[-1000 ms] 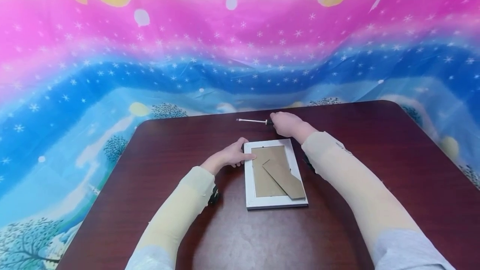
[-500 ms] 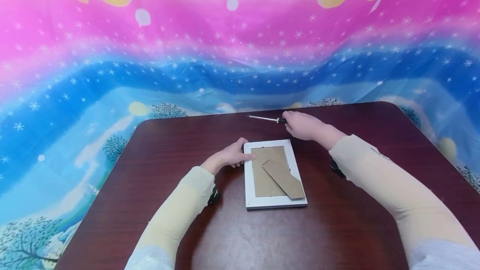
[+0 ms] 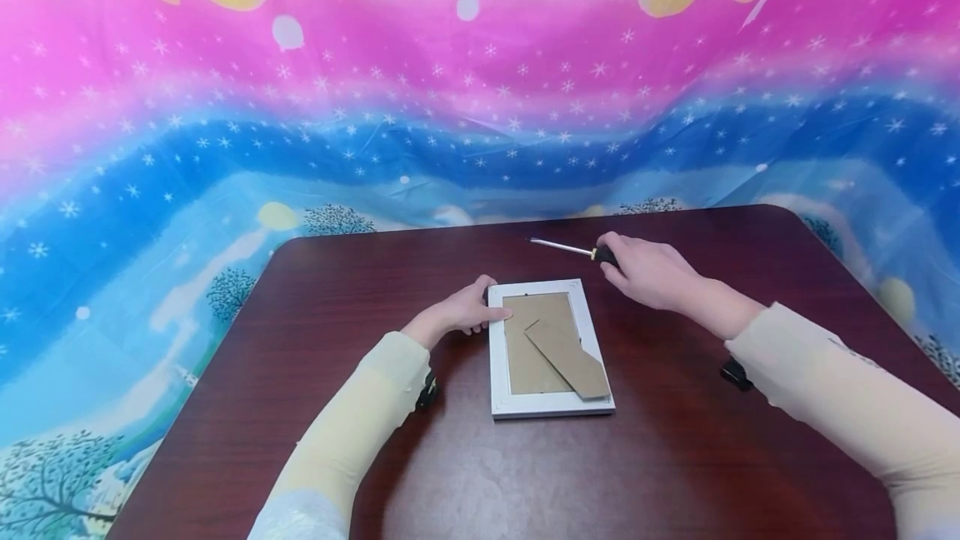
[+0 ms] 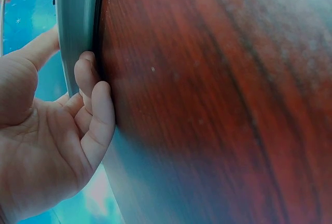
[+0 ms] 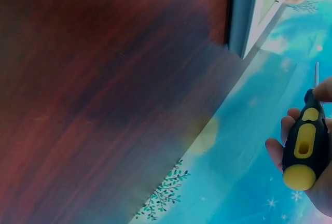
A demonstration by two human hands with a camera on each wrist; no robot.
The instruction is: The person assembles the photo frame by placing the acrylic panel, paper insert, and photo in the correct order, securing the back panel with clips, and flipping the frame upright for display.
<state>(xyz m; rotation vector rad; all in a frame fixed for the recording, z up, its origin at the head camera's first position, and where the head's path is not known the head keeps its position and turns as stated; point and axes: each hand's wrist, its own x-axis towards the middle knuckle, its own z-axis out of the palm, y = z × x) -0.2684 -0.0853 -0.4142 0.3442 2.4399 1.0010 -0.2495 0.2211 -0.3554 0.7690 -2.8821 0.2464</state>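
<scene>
A white picture frame [image 3: 497,365] lies face down on the table, its brown backing board [image 3: 536,307] and slanted stand leg [image 3: 570,361] uppermost. My left hand [image 3: 463,309] holds the frame's left edge near the far corner. Its thumb lies over the rim, and in the left wrist view the fingers [image 4: 98,120] curl at the frame's side. To the right of the frame and above the table, my right hand [image 3: 648,272] grips a screwdriver [image 3: 562,247] by its black and yellow handle [image 5: 306,141]. The metal shaft points left, apart from the frame.
The dark reddish-brown wooden table [image 3: 360,273] has rounded far corners. Behind it hangs a pink and blue cloth [image 3: 480,123] printed with snowflakes and trees. Dark wrist cameras [image 3: 736,373] sit under the sleeves.
My right hand has moved right and a little nearer, carrying the screwdriver away from beyond the frame's far edge. The left hand and the picture frame have stayed in place.
</scene>
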